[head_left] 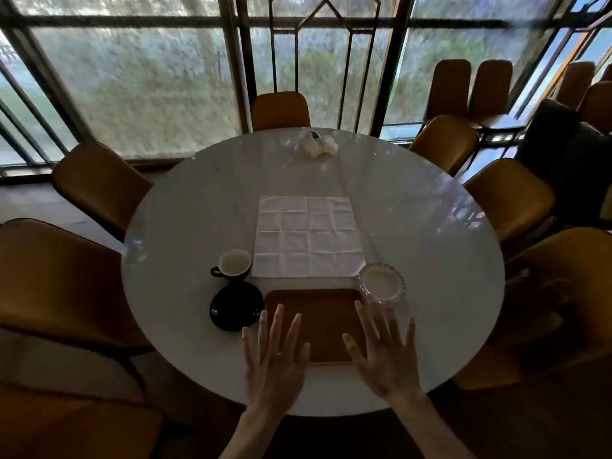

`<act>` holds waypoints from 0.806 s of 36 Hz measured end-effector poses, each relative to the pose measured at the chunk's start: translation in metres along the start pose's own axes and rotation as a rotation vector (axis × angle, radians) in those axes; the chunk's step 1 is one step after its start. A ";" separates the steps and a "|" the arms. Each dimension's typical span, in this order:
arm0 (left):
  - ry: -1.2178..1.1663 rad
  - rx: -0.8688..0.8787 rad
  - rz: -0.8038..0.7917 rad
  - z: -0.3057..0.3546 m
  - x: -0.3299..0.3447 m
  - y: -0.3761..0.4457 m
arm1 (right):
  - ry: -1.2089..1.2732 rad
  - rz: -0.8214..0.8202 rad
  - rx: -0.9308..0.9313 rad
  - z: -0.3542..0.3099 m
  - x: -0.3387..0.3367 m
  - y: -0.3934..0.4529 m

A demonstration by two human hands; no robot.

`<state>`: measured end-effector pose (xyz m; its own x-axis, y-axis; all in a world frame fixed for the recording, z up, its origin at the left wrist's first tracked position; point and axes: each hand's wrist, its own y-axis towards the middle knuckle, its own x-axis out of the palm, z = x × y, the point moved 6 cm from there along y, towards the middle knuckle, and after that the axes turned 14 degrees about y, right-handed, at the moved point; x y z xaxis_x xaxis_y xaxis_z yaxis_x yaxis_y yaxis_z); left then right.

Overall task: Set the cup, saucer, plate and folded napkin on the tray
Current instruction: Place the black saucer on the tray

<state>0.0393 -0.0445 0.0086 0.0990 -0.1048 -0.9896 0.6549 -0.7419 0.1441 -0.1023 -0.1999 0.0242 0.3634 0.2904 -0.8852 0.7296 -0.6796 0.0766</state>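
Both hands hover spread and empty over the near end of the wooden tray, left hand over its left corner, right hand over its right, holding nothing. I'd say I'm framing the tray before loading it; it sits bare at the near edge of the round white bench. Just left of it lies the dark saucer, and behind that the cup, upright, handle pointing left. At the tray's far right corner sits the glass plate, touching or nearly so. Beyond the tray the white napkin lies open, creased, not folded yet. Far across, a crumpled white bundle, well clear. Nothing blocks my reach.
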 end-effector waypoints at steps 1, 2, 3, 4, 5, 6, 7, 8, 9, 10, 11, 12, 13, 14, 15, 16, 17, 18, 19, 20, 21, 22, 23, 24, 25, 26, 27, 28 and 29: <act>0.007 -0.006 -0.069 -0.002 0.003 0.000 | -0.004 -0.039 0.023 0.001 0.003 -0.001; 0.031 -0.013 -0.092 -0.004 0.007 -0.002 | -0.016 -0.051 0.031 0.003 0.006 -0.001; 0.045 -0.013 -0.123 -0.006 0.013 -0.004 | -0.030 -0.064 0.044 0.006 0.010 -0.003; 0.046 -0.015 -0.142 -0.008 0.020 -0.007 | -0.015 -0.067 0.052 0.009 0.014 -0.005; 0.038 -0.024 -0.186 -0.010 0.025 -0.008 | -0.011 -0.083 0.061 0.010 0.018 -0.007; 0.035 -0.025 -0.219 -0.011 0.028 -0.011 | -0.013 -0.092 0.064 0.011 0.020 -0.008; 0.035 -0.031 -0.240 -0.012 0.030 -0.013 | -0.017 -0.094 0.071 0.012 0.021 -0.009; 0.030 -0.035 -0.269 -0.013 0.034 -0.015 | -0.015 -0.102 0.082 0.013 0.023 -0.010; 0.013 -0.042 -0.304 -0.014 0.038 -0.017 | -0.014 -0.108 0.097 0.015 0.024 -0.011; -0.004 -0.055 -0.345 -0.015 0.041 -0.019 | -0.014 -0.115 0.113 0.017 0.026 -0.012; -0.025 -0.070 -0.369 -0.016 0.043 -0.021 | -0.012 -0.117 0.128 0.018 0.027 -0.014; -0.043 -0.082 -0.384 -0.017 0.043 -0.024 | -0.011 -0.121 0.141 0.020 0.027 -0.016; -0.056 -0.090 -0.392 -0.017 0.042 -0.025 | -0.011 -0.126 0.150 0.021 0.028 -0.017; -0.066 -0.094 -0.398 -0.018 0.042 -0.026 | -0.012 -0.129 0.157 0.023 0.029 -0.019; -0.075 -0.095 -0.401 -0.018 0.041 -0.028 | -0.010 -0.133 0.159 0.025 0.029 -0.021; -0.076 -0.094 -0.416 -0.018 0.039 -0.029 | -0.018 -0.149 0.163 0.026 0.030 -0.023; -0.081 -0.094 -0.422 -0.017 0.037 -0.029 | -0.022 -0.176 0.165 0.028 0.031 -0.025; -0.084 -0.095 -0.422 -0.017 0.035 -0.030 | -0.027 -0.210 0.165 0.029 0.033 -0.026; -0.086 -0.097 -0.420 -0.017 0.033 -0.030 | -0.022 -0.241 0.163 0.030 0.034 -0.027; -0.087 -0.097 -0.422 -0.016 0.030 -0.030 | -0.016 -0.262 0.162 0.030 0.035 -0.028; -0.085 -0.097 -0.425 -0.016 0.028 -0.030 | -0.007 -0.277 0.163 0.031 0.036 -0.029; -0.085 -0.096 -0.422 -0.016 0.028 -0.031 | -0.002 -0.286 0.164 0.032 0.036 -0.030; -0.088 -0.098 -0.417 -0.017 0.028 -0.031 | -0.001 -0.293 0.165 0.032 0.036 -0.031; -0.092 -0.100 -0.413 -0.018 0.028 -0.032 | 0.000 -0.296 0.166 0.032 0.036 -0.031; -0.098 -0.100 -0.404 -0.018 0.028 -0.032 | 0.000 -0.295 0.168 0.033 0.036 -0.032; -0.104 -0.098 -0.393 -0.018 0.028 -0.033 | -0.001 -0.294 0.171 0.033 0.036 -0.032; -0.106 -0.095 -0.377 -0.018 0.027 -0.032 | -0.002 -0.295 0.173 0.032 0.035 -0.032; -0.107 -0.090 -0.360 -0.019 0.026 -0.032 | -0.004 -0.297 0.172 0.032 0.034 -0.032; -0.110 -0.087 -0.343 -0.019 0.024 -0.031 | -0.011 -0.297 0.169 0.032 0.033 -0.032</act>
<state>0.0354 -0.0115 -0.0195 -0.2155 0.0662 -0.9742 0.6974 -0.6879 -0.2010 -0.1317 -0.1900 -0.0219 0.1425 0.4855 -0.8626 0.6958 -0.6689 -0.2615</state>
